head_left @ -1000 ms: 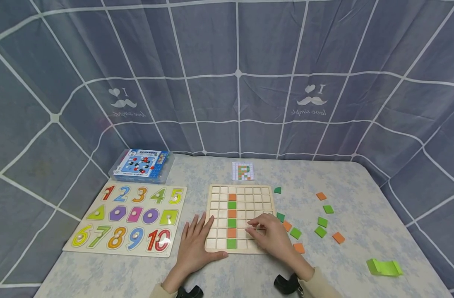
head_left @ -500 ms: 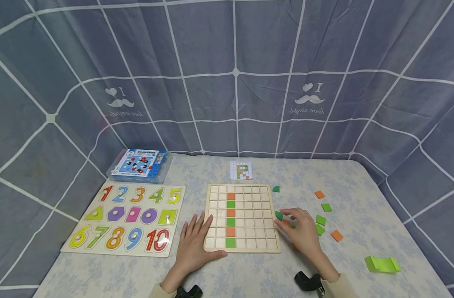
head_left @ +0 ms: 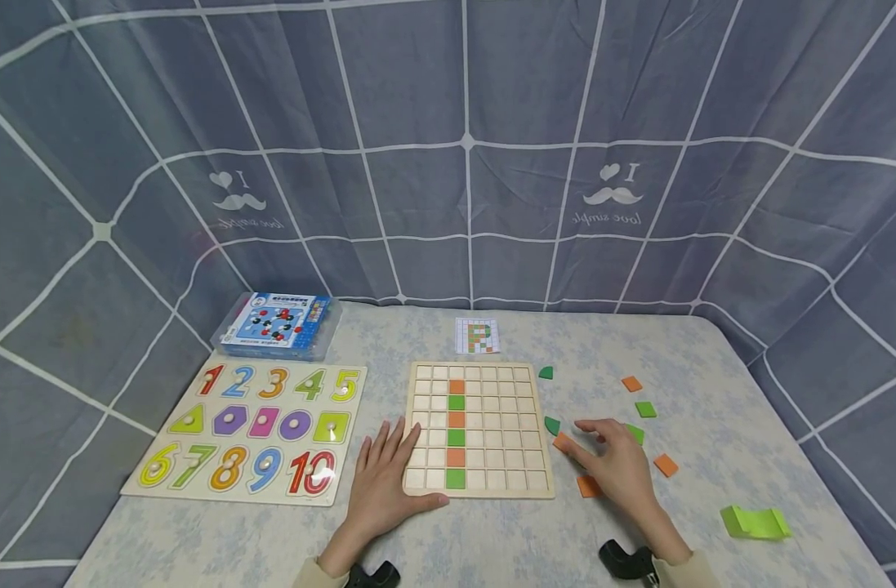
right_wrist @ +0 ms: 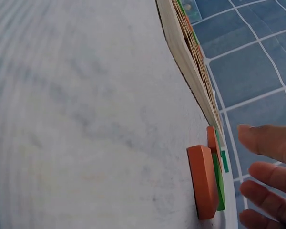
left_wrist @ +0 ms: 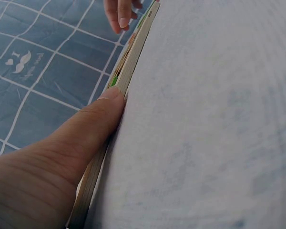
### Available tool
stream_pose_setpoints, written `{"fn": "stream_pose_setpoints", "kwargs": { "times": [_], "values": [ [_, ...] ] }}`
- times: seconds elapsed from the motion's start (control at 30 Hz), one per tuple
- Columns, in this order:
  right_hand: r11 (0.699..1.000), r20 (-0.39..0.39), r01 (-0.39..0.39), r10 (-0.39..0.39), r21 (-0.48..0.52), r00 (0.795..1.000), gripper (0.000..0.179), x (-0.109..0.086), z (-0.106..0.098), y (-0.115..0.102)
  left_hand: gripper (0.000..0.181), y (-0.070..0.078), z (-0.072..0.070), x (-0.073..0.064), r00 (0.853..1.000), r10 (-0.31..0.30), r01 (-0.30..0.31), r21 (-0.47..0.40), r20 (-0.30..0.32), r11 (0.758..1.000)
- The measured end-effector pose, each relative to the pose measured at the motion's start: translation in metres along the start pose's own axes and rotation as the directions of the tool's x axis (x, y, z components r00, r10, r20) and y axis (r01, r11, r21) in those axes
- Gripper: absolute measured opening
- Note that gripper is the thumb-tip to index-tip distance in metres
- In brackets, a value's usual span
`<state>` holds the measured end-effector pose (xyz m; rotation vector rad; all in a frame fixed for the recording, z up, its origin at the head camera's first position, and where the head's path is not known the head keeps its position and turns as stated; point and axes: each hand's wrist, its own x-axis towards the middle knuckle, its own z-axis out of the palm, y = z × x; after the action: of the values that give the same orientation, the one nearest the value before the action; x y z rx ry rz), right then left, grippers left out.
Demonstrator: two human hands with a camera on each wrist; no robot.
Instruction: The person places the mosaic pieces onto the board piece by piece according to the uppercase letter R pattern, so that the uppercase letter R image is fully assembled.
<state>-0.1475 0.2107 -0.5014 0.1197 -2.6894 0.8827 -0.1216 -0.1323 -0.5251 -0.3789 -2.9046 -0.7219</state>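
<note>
1. Head view: a square, pale wooden grid board (head_left: 502, 425) lies flat between the hands; its one filled column alternates orange squares (head_left: 456, 419) and green squares (head_left: 456, 438), orange at the far end, green nearest the person.
2. Left hand (head_left: 385, 482) lies with fingers spread at the board's left border; its thumb touches the near edge.
3. Right hand (head_left: 622, 469), beside the board's right edge, has thumb and fingers parted. Its thumb tip overlaps a thick orange square tile (head_left: 561, 442); whether they touch, I cannot tell.
4. Around the right hand lie more orange tiles (head_left: 666, 465), light green square tiles (head_left: 645, 409) and dark green quarter-circle pieces (head_left: 552, 425); farther right sits a light green curved block (head_left: 756, 524).
5. Under both hands is a whitish tabletop mottled pale blue (head_left: 234, 547); grey-blue cloth with white grid lines (head_left: 418, 196) hangs ahead and to both sides.
6. Left of the left hand, a white puzzle board (head_left: 205, 437) shows numerals 1 to 10 and coloured shapes. Beyond it, a clear plastic case (head_left: 318, 331) bears a blue molecule label, its lettering too small to read. Straight ahead between the hands lies a white card with a coloured grid pattern (head_left: 479, 336). The cloth's print, mirrored, reads "love simple".
</note>
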Motion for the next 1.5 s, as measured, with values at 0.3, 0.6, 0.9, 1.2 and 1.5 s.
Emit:
{"fn": "stream_pose_setpoints", "kwargs": {
  "times": [0.3,0.6,0.9,1.2,1.5],
  "values": [
    [0.997,0.124,-0.053,0.060,-0.054,0.991,0.036,-0.001,-0.002,0.003,0.108,0.000,0.000,-0.001,1.000,0.000,0.000,-0.009,-0.004,1.000],
    [0.996,0.148,-0.064,0.074,-0.069,0.986,0.038,-0.002,-0.004,0.006,0.108,0.000,0.000,-0.001,1.000,-0.008,0.008,-0.015,0.000,1.000],
    [0.994,0.162,-0.067,0.080,-0.083,0.984,0.034,-0.002,-0.007,0.004,0.107,0.000,0.000,-0.001,1.000,0.004,-0.005,-0.014,-0.011,1.000],
    [0.988,0.176,-0.109,0.128,-0.114,0.976,0.024,0.000,-0.008,0.001,0.108,0.000,0.000,-0.001,1.000,-0.004,0.004,-0.024,0.000,1.000],
    [0.983,0.180,-0.140,0.160,-0.116,0.971,0.033,0.001,-0.011,0.001,0.108,-0.001,0.001,-0.001,1.000,-0.007,0.007,-0.024,0.000,1.000]
  ]
}}
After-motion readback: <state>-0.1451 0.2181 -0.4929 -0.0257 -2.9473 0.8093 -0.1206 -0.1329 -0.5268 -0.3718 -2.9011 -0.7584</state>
